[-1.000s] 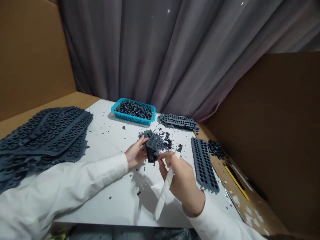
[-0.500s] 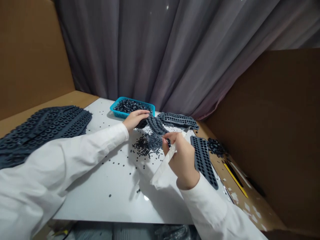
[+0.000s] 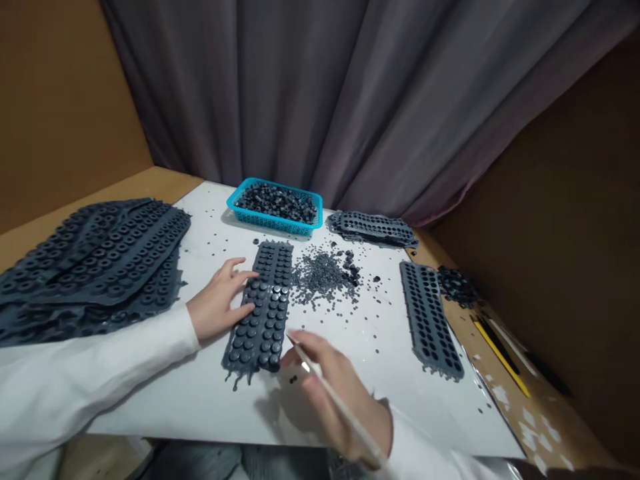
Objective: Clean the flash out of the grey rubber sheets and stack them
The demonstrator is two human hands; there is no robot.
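Note:
A dark grey rubber sheet (image 3: 260, 313) with rows of raised round studs lies lengthwise on the white board, ragged flash along its ends. My left hand (image 3: 215, 300) rests at its left edge, fingers spread, fingertips touching the sheet. In my right hand (image 3: 335, 393), beside the sheet's lower right corner, is a slim knife with a white-wrapped handle (image 3: 345, 407). Its tip points toward the sheet; my fingertips there are near the corner studs, and whether they touch one I cannot tell. Small black bits lie just below them.
Left is a large pile of ringed rubber sheets (image 3: 110, 260). A blue basket (image 3: 275, 219) of small black parts stands behind. Tiny discs (image 3: 323, 277) are heaped mid-board. Right lie a perforated sheet (image 3: 433, 320), black pieces (image 3: 457, 285) and a yellow tool (image 3: 500, 353); stacked perforated sheets (image 3: 375, 228) lie behind.
The rubber strip held raised over the disc heap is gone from there; a studded sheet now lies flat on the board's left. Both hands have come down and nearer; the knife stays in the right.

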